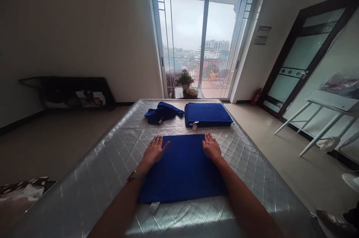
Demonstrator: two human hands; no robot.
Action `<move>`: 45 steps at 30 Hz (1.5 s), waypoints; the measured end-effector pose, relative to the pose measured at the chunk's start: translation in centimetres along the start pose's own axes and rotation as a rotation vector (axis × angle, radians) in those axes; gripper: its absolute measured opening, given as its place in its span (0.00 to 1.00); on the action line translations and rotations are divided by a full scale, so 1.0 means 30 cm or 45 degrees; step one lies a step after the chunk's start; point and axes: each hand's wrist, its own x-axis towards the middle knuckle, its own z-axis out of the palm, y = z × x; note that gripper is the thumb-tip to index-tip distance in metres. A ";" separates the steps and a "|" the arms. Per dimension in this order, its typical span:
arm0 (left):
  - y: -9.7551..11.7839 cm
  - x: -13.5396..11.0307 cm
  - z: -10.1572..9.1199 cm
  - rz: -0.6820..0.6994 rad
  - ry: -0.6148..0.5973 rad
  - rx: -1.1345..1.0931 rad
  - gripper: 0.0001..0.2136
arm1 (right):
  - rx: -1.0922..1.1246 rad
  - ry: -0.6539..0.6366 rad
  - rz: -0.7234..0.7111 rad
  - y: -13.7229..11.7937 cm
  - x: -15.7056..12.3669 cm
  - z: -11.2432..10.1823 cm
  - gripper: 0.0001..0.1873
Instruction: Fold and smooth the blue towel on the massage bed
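Note:
A folded blue cloth point(183, 170) lies flat on the silvery quilted mattress point(112, 159), a white tag showing at its near edge. My left hand point(155, 150) rests on the cloth's far left corner, fingers stretched out and thumb apart. On the far right corner lies my right hand point(211, 146), palm down with its fingers extended. Just beyond them sits a neat stack of folded blue cloths point(209, 113) with white tags at the front. Left of that stack is a crumpled blue cloth point(162, 113), also tagged.
Past the mattress stands a small dark table point(175, 93) with a potted plant point(185, 78), before a sliding glass door point(206, 36). A white table point(333, 102) stands at right, near a dark-framed door point(303, 58). Dark furniture point(108, 92) lies along the left wall.

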 end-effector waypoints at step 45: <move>0.178 -0.070 -0.086 0.172 0.131 0.037 0.41 | 0.052 -0.011 -0.047 -0.007 -0.155 -0.020 0.33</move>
